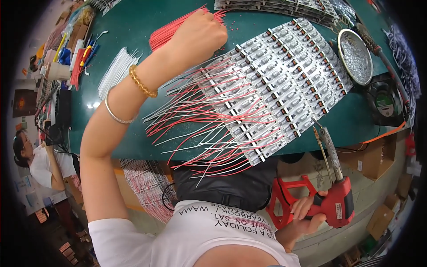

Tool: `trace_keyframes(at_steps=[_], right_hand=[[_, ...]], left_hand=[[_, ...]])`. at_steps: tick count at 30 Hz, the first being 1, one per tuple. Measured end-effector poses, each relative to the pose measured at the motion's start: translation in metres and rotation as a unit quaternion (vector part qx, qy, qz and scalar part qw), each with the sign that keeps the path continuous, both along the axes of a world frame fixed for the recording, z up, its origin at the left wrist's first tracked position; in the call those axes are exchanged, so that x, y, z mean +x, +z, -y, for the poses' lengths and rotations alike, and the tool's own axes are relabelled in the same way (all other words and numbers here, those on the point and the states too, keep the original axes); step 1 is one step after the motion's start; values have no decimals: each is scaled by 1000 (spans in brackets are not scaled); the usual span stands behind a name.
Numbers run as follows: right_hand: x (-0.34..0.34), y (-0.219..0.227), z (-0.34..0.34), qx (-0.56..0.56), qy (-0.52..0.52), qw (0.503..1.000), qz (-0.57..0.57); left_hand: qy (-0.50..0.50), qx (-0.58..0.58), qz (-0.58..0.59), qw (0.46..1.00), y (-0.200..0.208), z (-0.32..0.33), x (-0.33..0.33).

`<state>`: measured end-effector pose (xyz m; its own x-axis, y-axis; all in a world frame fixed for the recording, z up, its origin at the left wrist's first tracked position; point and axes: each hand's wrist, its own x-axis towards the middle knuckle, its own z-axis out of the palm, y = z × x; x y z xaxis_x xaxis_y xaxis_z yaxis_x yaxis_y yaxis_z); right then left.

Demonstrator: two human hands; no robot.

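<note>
My left hand (202,34) is closed at the end of a bundle of red wires (168,32); its curled fingers hide whatever is in them. My right hand (307,216) grips a red-and-black soldering gun (340,202). The gun's metal tip points up to the near right edge of a panel of small circuit boards (284,73); whether it touches cannot be told. That panel lies slanted on the green table (129,26). Red and white wires (213,118) fan out from its left side, some past the table's near edge. White wires (116,71) lie in a bundle left of my forearm.
A round metal dish of silvery bits (356,58) stands right of the panel. More stacked panels (280,6) lie at the far edge. Pens and tools (86,53) are at the left. A wired panel (147,184) hangs below the table; another person (49,164) sits at the far left.
</note>
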<state>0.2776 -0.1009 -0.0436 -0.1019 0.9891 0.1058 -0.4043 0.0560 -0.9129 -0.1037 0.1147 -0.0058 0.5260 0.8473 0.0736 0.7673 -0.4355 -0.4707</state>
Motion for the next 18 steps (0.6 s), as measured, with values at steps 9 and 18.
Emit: trace_keyframes(at_steps=[9,18], right_hand=[[4,-2,6,-22,-17,1000,6],[15,-17,26,-23,24,999,-19]], left_hand=[[7,41,378,925,23,33,8],[-48,-198,524,827,20,119,113]])
